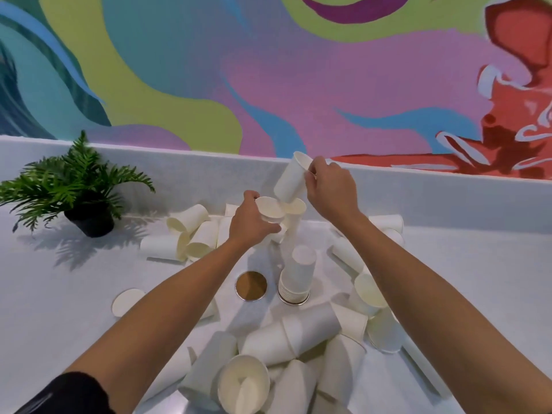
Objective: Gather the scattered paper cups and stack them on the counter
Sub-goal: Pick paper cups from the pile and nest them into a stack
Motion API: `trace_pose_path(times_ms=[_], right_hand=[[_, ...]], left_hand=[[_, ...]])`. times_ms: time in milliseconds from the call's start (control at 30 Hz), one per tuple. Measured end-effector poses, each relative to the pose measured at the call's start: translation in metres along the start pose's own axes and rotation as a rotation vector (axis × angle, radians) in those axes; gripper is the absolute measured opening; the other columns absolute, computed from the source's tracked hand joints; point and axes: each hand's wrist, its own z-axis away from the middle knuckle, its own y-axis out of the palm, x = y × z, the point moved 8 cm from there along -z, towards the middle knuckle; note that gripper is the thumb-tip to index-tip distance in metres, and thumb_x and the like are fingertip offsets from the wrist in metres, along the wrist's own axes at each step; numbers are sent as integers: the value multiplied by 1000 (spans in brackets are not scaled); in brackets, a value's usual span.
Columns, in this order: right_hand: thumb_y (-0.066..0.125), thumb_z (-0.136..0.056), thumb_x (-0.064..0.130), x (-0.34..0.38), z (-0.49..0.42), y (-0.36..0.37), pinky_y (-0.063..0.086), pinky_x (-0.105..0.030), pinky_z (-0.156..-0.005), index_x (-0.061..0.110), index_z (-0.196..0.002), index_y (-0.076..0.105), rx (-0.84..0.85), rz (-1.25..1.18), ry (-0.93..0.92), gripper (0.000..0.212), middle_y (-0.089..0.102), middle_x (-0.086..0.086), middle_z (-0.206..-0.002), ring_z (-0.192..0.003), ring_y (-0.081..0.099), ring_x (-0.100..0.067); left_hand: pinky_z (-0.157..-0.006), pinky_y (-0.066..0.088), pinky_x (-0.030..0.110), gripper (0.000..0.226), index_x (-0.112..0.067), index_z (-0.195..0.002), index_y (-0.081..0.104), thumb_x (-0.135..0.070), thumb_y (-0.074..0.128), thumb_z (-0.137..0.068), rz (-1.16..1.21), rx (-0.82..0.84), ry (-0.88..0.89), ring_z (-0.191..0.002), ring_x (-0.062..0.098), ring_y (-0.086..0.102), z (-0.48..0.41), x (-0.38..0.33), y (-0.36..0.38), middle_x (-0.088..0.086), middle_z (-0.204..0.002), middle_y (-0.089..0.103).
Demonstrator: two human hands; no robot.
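White paper cups lie scattered over the white counter (59,294). My left hand (251,222) grips an upright cup (270,209) near the back middle. My right hand (331,186) pinches the rim of another cup (291,179), tilted with its base over an open cup (295,208) beside the left hand's cup. An upside-down stack of cups (297,277) stands in the middle of the counter. Several loose cups lie on their sides in a heap at the front (286,354), and more lie behind my left arm (191,231) and at the right (370,291).
A potted fern (80,192) stands at the back left of the counter. A round cork coaster (251,285) lies left of the stack, and a white disc (128,300) lies further left. A low white ledge and a painted wall run behind.
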Motion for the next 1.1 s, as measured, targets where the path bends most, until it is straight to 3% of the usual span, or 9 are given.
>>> trace_pose_path(times_ms=[200,400,500,600,700,800,967,1100], right_hand=[[44,-97,30,18,6,-3,50,-39,-70,7,-100,56,-14,-15,-115,25,65,-12,-90,-77,58,-26],[45,-97,28,28,8,2,33,-30,-63,8,-96,58,56,-38,-245,24,63,-11,-87,-75,54,-26],[42,-98,27,34,14,10,28,-29,-63,8,-99,59,135,-16,-347,25,63,-10,-87,-72,46,-23],[36,-101,28,34,20,36,37,-32,-64,11,-105,59,307,41,-402,30,65,-9,-93,-79,54,-24],[34,-102,29,22,23,54,45,-36,-71,12,-109,58,407,-68,-304,30,65,-10,-96,-85,57,-24],[36,-102,28,-2,14,57,50,-36,-76,13,-109,56,311,-218,-114,26,67,-8,-101,-84,59,-22],[41,-100,21,-50,11,81,45,-29,-74,12,-115,56,321,-96,82,23,65,-9,-110,-89,59,-23],[49,-95,16,-62,19,116,49,-33,-85,16,-122,55,415,-6,49,28,57,-5,-126,-107,55,-24]], left_hand=[[-87,51,33,86,-16,-132,34,-22,87,-65,-6,-8,27,-109,28,60,2,-14,-9,8,-126,57],[-96,48,38,84,-17,-133,34,-25,86,-68,35,6,46,-117,28,56,2,-20,-8,7,-133,53],[-90,47,31,84,-17,-133,34,-25,86,-68,66,-8,47,-114,26,56,1,-22,-8,6,-132,54],[-82,43,24,85,-17,-132,34,-27,87,-67,77,-16,45,-110,21,56,-2,-20,-6,4,-130,56],[-82,46,24,87,-17,-132,34,-27,88,-65,73,-7,52,-107,20,56,-5,-15,-5,4,-128,56],[-82,47,26,88,-17,-130,35,-25,90,-62,81,-3,38,-107,20,56,-8,-4,-7,5,-127,55],[-87,48,29,85,-18,-131,35,-23,88,-64,86,2,-5,-112,21,55,-18,17,-8,5,-129,54],[-94,49,33,83,-18,-131,35,-24,87,-66,80,-3,-9,-114,22,56,-24,26,-5,5,-130,54]])
